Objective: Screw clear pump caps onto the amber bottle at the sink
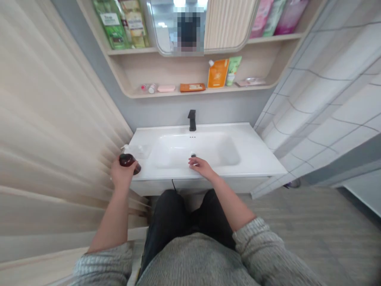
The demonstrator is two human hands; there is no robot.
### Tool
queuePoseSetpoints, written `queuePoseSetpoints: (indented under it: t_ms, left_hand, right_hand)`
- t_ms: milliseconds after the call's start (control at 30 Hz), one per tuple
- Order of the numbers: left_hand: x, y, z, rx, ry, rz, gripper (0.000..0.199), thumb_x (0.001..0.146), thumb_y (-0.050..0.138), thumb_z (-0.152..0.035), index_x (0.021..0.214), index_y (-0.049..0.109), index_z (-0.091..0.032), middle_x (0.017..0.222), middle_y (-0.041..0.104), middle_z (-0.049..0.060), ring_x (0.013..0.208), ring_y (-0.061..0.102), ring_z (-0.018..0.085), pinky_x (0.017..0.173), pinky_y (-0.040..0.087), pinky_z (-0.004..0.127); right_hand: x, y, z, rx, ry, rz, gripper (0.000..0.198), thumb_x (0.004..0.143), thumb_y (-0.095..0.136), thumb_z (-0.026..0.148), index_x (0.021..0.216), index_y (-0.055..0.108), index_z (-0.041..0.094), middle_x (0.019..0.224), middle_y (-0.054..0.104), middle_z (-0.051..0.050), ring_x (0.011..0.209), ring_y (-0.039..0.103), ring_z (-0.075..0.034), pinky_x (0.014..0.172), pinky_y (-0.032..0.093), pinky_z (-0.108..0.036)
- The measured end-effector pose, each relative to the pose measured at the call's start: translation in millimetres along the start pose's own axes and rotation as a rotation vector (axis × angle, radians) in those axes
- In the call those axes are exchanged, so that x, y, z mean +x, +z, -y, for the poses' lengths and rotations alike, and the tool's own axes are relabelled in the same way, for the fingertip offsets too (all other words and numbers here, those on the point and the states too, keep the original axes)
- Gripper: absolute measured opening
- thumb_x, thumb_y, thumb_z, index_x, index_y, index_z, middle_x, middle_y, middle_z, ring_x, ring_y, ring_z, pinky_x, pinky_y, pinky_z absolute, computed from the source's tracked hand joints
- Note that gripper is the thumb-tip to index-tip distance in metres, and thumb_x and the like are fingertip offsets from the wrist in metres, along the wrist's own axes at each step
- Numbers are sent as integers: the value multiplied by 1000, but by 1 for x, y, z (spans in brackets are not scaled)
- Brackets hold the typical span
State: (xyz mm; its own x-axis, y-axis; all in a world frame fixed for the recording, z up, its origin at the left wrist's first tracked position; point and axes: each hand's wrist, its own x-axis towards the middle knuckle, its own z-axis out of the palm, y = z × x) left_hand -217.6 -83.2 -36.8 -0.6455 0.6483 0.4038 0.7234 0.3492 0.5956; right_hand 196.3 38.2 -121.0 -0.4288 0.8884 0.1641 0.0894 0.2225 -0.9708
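At the left end of the white counter, my left hand (121,173) is wrapped round a dark reddish-brown bottle (128,159) with a black top. The bottle is at the counter's front left corner. Just behind it are a small white nozzle-like piece (126,147) and a clear box or tray (142,150), whose details are hard to make out. Over the front part of the white sink (226,149), my right hand (201,167) hovers with its fingers loosely bent and apart, holding nothing visible. The drain (193,155) shows just beyond its fingertips.
A black faucet (192,120) stands behind the basin. Above it, a shelf (196,93) holds an orange pouch (218,74), a green tube (233,70), an orange packet (192,87) and a pink bar (166,88). A pleated curtain (53,119) hangs close by my left arm.
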Motion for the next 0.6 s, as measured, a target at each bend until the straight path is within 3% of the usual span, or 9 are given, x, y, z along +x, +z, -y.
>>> queuePoseSetpoints:
  t_ms: [100,200,300,367,433,533,600]
  left_hand:
    - [0,9,1,-42,-21,-33,93,82,92,-46,161,54,-16,155,67,21,144,66,41,127,51,59]
    - [-15,11,-8,-49,33,-130,102,87,88,-48,168,39,-9,169,50,30,161,48,45,135,40,62]
    - [-43,11,-24,-28,162,-209,73,97,73,-49,155,51,-9,163,53,31,161,44,46,134,35,65]
    - [-61,19,-40,-79,306,-60,44,100,67,-46,132,67,-17,137,70,24,141,61,42,124,45,59]
    - [-75,36,-57,-116,431,188,24,103,62,-46,102,72,-24,103,74,13,108,71,34,104,52,46]
    - [-85,69,-79,-19,461,479,47,106,54,-49,65,56,-26,67,60,5,74,60,25,77,42,36]
    - [-90,89,-87,44,397,547,53,106,54,-49,58,49,-25,60,53,4,67,54,23,70,32,35]
  right_hand:
    - [-1,0,0,-22,12,-23,43,85,84,47,121,82,25,111,85,-7,106,80,-25,97,63,-42]
    - [-1,1,2,-58,17,-31,38,84,81,46,115,84,24,106,85,-6,99,79,-24,92,62,-40]
    - [-2,1,4,-100,2,-41,33,84,79,48,105,84,23,96,82,-3,87,73,-22,84,59,-37]
    - [-2,1,6,-135,-6,-33,31,85,77,51,94,81,22,84,76,-1,78,67,-20,76,55,-34]
    - [-3,0,9,-152,-3,-18,32,86,76,54,84,77,22,73,69,1,70,60,-19,69,49,-32]
    - [-6,0,13,-131,20,3,37,85,77,59,78,75,23,64,60,3,63,51,-17,62,42,-30]
    - [-8,0,14,-117,28,19,38,85,78,60,77,76,23,62,57,3,61,48,-16,61,39,-30]
